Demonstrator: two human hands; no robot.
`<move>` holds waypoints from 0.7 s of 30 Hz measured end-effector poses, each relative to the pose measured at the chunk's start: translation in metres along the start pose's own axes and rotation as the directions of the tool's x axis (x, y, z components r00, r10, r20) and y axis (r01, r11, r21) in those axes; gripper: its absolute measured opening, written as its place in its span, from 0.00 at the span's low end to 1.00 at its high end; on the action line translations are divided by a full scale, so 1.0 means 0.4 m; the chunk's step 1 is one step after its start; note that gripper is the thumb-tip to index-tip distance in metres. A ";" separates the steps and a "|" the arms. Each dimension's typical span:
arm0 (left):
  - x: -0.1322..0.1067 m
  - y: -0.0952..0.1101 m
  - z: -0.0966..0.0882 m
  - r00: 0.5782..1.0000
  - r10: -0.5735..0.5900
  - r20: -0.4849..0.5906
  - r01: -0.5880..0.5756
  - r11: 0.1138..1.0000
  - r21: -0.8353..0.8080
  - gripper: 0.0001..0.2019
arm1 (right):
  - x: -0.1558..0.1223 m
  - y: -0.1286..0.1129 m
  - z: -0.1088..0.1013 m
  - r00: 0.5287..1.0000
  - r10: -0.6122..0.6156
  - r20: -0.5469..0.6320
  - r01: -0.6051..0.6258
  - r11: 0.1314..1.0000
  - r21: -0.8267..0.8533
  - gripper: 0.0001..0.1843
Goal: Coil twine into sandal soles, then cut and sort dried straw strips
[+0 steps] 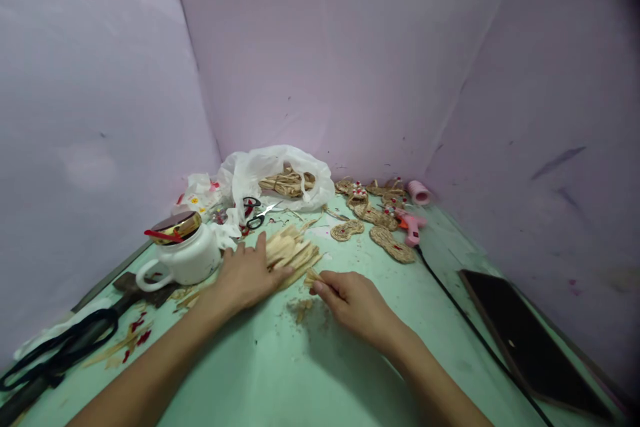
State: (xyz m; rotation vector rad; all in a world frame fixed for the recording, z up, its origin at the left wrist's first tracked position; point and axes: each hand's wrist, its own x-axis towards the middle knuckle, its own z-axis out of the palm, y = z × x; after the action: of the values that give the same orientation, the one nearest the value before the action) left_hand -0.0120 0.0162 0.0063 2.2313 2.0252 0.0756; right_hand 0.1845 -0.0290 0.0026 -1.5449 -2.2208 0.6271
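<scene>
A bundle of pale dried husk strips [293,250] lies on the green table. Spread over its left side, with fingers apart, is my left hand [247,273], the thumb resting along its near edge. My right hand [350,300] pinches a small bunch of husk strips [312,277] between thumb and fingers, just in front of the bundle's right end. Below that bunch, small husk scraps [300,309] are scattered on the table. Black-handled scissors [257,220] lie partly open behind my left hand.
A white mug [187,257] with a gold-rimmed lid stands left. Behind are a plastic bag [240,173] of husk, woven shoe soles [393,245] and a pink glue gun [413,227]; its cord runs past a dark tablet-like slab [530,340]. A dark metal tool [65,350] lies front left.
</scene>
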 end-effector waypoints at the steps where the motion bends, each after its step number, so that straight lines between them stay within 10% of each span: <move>1: -0.012 0.015 0.007 0.999 0.036 -0.006 -0.035 0.999 0.012 0.50 | 0.000 0.001 0.001 1.000 0.001 -0.002 -0.001 1.000 -0.004 0.17; 9: -0.002 0.052 0.012 0.999 0.041 0.007 -0.041 0.999 0.007 0.20 | 0.015 0.020 0.017 0.999 0.050 -0.018 -0.045 0.976 0.214 0.17; 13: 0.047 0.030 -0.019 0.998 -0.031 0.052 0.045 0.955 -0.294 0.04 | 0.030 0.032 0.021 0.979 0.201 0.047 -0.183 0.739 0.648 0.20; 18: 0.088 0.001 -0.075 0.938 -0.130 0.321 0.344 0.249 -0.906 0.04 | 0.033 0.036 0.013 0.905 0.392 0.164 -0.307 0.338 0.890 0.19; 21: 0.093 -0.012 -0.093 0.885 -0.056 0.462 0.466 0.079 -0.881 0.05 | 0.034 0.041 0.016 0.880 0.437 0.186 -0.324 0.264 0.909 0.17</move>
State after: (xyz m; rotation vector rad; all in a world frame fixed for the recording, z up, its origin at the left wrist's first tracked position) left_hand -0.0177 0.0558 0.0408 0.8458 1.3444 0.7513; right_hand 0.1892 -0.0122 -0.0112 -1.3264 -0.8952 1.5677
